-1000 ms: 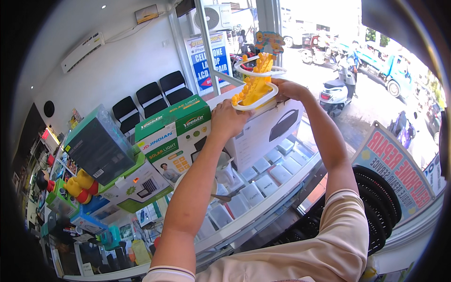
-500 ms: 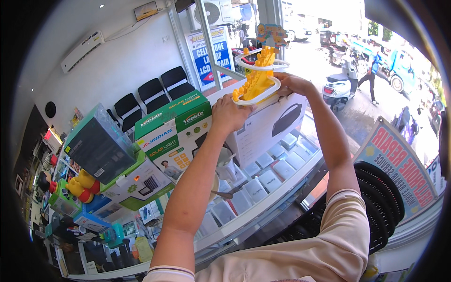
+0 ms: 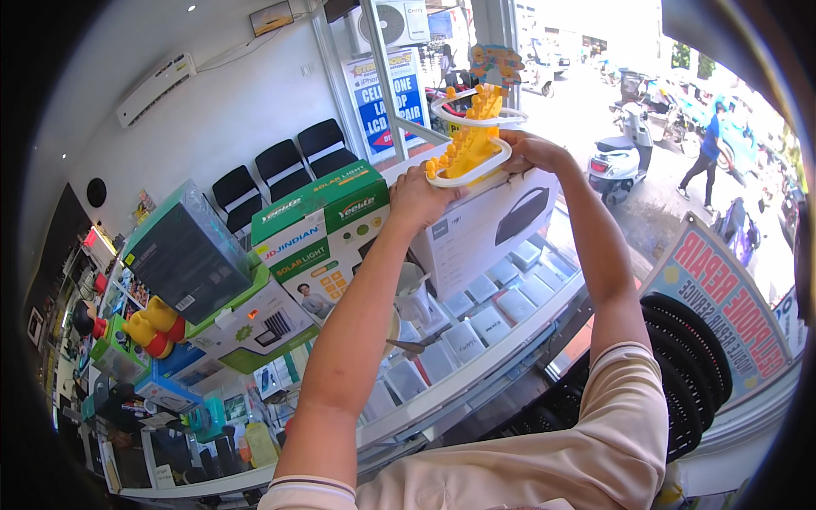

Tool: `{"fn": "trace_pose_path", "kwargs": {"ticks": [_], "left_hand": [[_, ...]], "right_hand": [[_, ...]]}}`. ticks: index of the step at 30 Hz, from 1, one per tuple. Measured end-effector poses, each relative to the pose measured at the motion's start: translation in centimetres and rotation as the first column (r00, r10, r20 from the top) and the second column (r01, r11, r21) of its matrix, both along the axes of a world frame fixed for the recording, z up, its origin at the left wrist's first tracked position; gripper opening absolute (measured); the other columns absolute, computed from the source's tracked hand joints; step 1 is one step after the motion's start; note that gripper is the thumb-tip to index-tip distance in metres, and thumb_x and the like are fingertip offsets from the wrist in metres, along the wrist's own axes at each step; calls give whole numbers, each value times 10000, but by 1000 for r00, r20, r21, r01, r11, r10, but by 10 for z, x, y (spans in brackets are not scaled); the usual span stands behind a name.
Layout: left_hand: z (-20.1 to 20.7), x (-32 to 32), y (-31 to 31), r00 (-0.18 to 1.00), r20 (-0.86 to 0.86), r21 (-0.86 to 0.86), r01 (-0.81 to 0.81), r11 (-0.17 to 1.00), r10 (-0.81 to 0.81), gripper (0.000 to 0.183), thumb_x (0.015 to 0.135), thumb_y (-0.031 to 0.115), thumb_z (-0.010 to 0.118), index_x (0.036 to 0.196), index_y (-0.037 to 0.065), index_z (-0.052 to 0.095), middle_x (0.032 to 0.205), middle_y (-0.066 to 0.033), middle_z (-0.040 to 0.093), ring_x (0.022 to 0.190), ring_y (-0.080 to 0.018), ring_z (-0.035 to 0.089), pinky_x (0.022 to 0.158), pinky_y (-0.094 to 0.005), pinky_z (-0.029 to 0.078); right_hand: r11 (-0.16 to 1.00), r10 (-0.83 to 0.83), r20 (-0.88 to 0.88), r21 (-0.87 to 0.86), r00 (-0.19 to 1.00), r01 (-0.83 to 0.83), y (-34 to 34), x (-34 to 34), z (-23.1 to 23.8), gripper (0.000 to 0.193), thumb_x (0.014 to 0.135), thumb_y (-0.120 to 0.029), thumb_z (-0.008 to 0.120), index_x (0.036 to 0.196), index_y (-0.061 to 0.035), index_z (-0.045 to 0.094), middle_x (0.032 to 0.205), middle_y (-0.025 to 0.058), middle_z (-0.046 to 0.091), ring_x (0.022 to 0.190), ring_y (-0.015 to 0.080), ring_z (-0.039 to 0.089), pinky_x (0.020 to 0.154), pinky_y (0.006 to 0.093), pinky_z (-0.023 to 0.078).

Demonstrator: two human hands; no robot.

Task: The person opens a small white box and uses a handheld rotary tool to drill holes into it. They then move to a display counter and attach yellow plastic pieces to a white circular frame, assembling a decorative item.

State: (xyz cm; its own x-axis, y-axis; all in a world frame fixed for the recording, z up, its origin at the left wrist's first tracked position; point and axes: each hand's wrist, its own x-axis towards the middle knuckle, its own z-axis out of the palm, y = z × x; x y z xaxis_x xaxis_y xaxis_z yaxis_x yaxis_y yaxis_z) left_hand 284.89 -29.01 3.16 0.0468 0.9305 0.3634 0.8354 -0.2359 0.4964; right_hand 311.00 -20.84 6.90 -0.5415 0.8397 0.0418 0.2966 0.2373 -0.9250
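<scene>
A yellow toy track with stairs and white looping rails (image 3: 476, 140) stands on top of a large white box (image 3: 472, 234) on the glass counter. Small yellow figures line its steps, and a colourful cut-out panel (image 3: 495, 66) crowns it. My left hand (image 3: 418, 201) grips the near left of its base, its thumb along the box's top edge. On the other side my right hand (image 3: 531, 155) has its fingers bent around the base. Some fingertips of both hands are hidden behind the toy and the box edge.
Green-and-white solar light boxes (image 3: 319, 225) and a dark wrapped box (image 3: 187, 251) stand left of my arms. A cup with a spoon (image 3: 410, 346) sits under my left forearm. Flat device boxes (image 3: 463, 340) fill the glass counter. Stacked black stools (image 3: 684, 365) are at right.
The view has shifted slightly, so the room sits a little lower and further right. Both hands stay at the toy's base. Outside, the walking person has moved right.
</scene>
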Motion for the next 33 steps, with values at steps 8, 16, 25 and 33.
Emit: {"fn": "trace_pose_path", "kwargs": {"ticks": [8, 16, 25, 33], "left_hand": [[-2, -2, 9, 1000, -10, -22, -5, 1000, 5, 712, 798, 483, 845, 1354, 82, 651, 1298, -154, 704, 1219, -317, 661, 1040, -431, 499], [5, 3, -9, 999, 20, -14, -25, 1000, 25, 732, 811, 493, 843, 1351, 43, 641, 1292, -177, 698, 1221, -317, 660, 1054, -415, 497], [2, -1, -1, 1000, 8, -58, -14, 998, 14, 765, 823, 537, 813, 1379, 47, 623, 1312, -183, 682, 1247, -328, 642, 1072, -426, 486], [2, -11, 23, 978, -194, -159, 40, 987, -71, 988, 796, 745, 709, 1488, 67, 517, 1485, -196, 545, 1435, -355, 458, 1167, -472, 365]], "right_hand": [[998, 16, 61, 61, 998, -19, 4, 5, -1, 757, 760, -51, 619, 1507, -42, 493, 1271, 64, 635, 1061, 107, 627, 930, 199, 499], [987, 110, -26, -111, 994, -112, 19, 6, 2, 708, 820, -22, 613, 1511, -119, 497, 1418, 39, 562, 1315, 123, 517, 1076, 277, 478], [984, 47, 52, -172, 998, -37, 27, 6, 0, 700, 819, -6, 631, 1496, -150, 525, 1381, 29, 576, 1226, 118, 564, 1034, 261, 503], [989, 49, 66, -139, 997, -40, 21, 8, 1, 632, 864, -2, 611, 1482, -108, 529, 1328, 47, 602, 1191, 133, 592, 1027, 267, 511]]}}
